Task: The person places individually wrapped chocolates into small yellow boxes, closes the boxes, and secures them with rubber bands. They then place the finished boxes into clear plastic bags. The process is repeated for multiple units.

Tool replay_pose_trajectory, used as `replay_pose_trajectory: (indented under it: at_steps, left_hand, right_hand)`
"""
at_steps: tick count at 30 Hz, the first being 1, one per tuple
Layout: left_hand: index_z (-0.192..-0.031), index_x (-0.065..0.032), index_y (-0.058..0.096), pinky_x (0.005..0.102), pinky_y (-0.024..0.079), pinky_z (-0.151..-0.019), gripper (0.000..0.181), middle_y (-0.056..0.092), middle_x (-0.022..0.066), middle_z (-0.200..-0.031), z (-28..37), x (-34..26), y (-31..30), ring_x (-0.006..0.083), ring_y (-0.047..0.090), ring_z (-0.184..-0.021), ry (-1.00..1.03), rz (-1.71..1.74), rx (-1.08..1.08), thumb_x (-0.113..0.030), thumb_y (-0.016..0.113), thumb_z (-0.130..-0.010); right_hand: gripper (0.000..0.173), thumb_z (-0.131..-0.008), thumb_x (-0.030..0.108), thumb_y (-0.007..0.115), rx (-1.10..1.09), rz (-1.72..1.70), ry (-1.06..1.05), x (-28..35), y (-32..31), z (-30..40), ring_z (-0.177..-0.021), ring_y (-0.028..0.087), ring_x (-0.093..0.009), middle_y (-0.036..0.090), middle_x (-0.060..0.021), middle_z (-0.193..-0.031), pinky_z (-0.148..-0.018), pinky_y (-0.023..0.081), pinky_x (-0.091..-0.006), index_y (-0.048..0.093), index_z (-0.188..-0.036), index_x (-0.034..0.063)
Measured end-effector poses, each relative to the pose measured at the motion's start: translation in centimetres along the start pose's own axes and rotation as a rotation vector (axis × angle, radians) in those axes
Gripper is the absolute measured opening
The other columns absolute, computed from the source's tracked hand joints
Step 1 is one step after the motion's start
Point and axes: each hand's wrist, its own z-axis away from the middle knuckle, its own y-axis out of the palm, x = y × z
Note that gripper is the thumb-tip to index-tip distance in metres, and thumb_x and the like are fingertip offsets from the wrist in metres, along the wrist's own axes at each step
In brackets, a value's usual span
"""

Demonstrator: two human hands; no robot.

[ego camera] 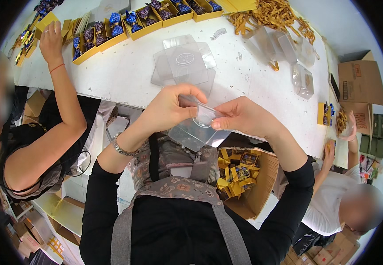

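Both my hands hold a clear plastic box sleeve [196,132] just over the table's front edge. My left hand [170,107] grips its upper left part, thumb and forefinger curled around the film. My right hand [241,116] pinches the right side between thumb and fingers. An oval emblem shows on the bent plastic between them. Just beyond my hands lies a loose stack of flat clear plastic sleeves [188,63] on the white table [118,73], the top one with an oval print.
Yellow boxes [100,48] with foil-wrapped pieces line the back. Golden ribbons [274,16] and formed clear boxes [302,81] lie to the right. A carton [264,188] of packed boxes stands below the edge. Co-workers' hands [50,43] work at left and right.
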Motion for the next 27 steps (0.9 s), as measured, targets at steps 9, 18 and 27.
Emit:
replay_pose_trajectory:
  at_steps: [9, 18, 27]
  left_hand:
    - [-0.110, 0.0014, 0.060, 0.0243, 0.053, -0.068, 0.028, 0.067, 0.0072, -0.089, -0.3, 2.1, -0.3, 0.0090, 0.061, -0.076, 0.032, 0.248, 0.032, -0.008, 0.067, -0.084]
    - [-0.092, 0.0009, 0.069, 0.0213, 0.046, -0.061, 0.024, 0.066, 0.0013, -0.076, -1.0, 3.0, 0.5, 0.0064, 0.057, -0.066, 0.063, -0.145, -0.307, -0.023, 0.067, -0.089]
    - [-0.123, 0.0021, 0.052, 0.0277, 0.047, -0.082, 0.054, 0.063, 0.0092, -0.109, -0.8, 2.4, -0.4, 0.0152, 0.058, -0.099, 0.074, 0.479, -0.414, -0.028, 0.073, -0.083]
  right_hand:
    - [0.030, -0.073, 0.032, 0.081, -0.446, 0.228, -0.066, -1.4, 1.4, -1.4, -0.050, 0.049, -0.011, 0.058, -0.0037, -0.056, -0.049, 0.040, -0.0292, 0.072, -0.079, 0.0036]
    - [0.021, -0.074, 0.026, 0.077, -0.722, 0.620, -0.397, -1.9, 2.9, -2.6, -0.054, 0.063, -0.022, 0.064, -0.0098, -0.062, -0.052, 0.049, -0.0317, 0.071, -0.083, 0.0076]
    - [0.020, -0.086, 0.013, 0.069, -0.472, -0.177, -0.193, -2.7, 1.6, -1.2, -0.069, 0.062, -0.009, 0.069, -0.0066, -0.081, -0.055, 0.049, -0.0225, 0.067, -0.096, -0.0033]
